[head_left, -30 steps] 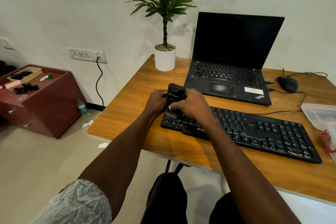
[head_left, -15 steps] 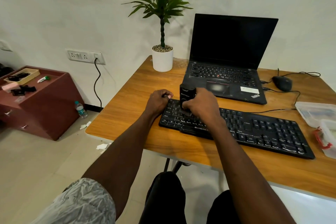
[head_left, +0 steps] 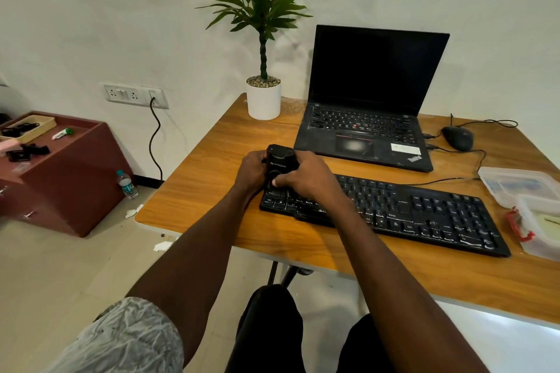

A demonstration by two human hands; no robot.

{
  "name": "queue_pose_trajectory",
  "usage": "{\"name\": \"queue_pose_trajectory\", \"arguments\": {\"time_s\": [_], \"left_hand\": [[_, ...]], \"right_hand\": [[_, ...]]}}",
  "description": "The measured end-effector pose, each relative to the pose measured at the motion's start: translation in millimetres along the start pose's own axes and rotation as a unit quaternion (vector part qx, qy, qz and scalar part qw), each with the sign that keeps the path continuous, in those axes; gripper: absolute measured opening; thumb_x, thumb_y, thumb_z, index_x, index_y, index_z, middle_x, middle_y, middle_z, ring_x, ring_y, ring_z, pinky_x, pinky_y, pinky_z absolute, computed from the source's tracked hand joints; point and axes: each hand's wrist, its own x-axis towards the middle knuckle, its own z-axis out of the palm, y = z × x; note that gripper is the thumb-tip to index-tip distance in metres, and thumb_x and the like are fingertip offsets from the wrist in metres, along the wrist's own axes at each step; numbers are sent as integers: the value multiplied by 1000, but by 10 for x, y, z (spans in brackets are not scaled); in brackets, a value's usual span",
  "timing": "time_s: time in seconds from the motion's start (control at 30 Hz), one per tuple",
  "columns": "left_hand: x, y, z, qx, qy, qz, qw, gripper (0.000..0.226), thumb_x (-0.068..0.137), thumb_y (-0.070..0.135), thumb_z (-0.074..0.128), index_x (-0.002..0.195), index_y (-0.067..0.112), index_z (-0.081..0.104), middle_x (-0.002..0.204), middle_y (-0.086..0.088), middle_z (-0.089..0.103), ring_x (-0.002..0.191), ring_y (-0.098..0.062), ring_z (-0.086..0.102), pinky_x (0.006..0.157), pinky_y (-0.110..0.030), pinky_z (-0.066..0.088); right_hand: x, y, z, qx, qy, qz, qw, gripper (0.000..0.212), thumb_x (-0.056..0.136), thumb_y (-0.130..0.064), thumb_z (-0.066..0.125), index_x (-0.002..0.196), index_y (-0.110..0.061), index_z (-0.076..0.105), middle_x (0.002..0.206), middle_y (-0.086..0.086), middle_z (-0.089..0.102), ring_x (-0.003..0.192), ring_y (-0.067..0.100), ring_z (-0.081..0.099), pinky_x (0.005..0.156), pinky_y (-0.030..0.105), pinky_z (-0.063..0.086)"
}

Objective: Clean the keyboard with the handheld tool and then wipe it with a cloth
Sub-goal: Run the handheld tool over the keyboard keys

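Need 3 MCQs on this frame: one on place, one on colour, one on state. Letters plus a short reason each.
1. Where does the handheld tool stand?
A. on the left end of the keyboard
B. on the laptop
C. on the floor

2. What colour is the plant pot?
A. red
B. white
C. black

3. How is the laptop?
A. lid shut
B. lid open, screen lit
C. lid open, screen dark

Answers:
1 A: the left hand and right hand hold it over the keyboard's left keys.
2 B: the pot beside the laptop is plain white.
3 C: the lid stands up and the screen is black.
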Motion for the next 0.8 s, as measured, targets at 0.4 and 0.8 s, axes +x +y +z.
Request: {"name": "queue_pose_trajectory", "arguments": {"time_s": [0.4, 0.8], "left_hand": [[16, -17, -13, -17, -4, -9, 1000, 20, 87, 7, 60, 69, 16, 66, 66, 1, 67, 57, -6, 58, 52, -20, 43], [32, -32, 32, -35, 0, -23, 999, 16, 89, 12, 60, 75, 13, 69, 71, 0, 68, 63, -5, 60, 57, -20, 45]], "right_hand": [[30, -35, -53, -16, -20, 16, 1000, 38, 71, -20, 79, 106, -21, 64, 89, -1, 70, 71, 15, 68, 67, 35, 59], [11, 21, -200, -32, -23, 43, 998, 39, 69, -21, 81, 103, -20, 62, 94, 0, 68, 80, 16, 65, 64, 29, 52]]}}
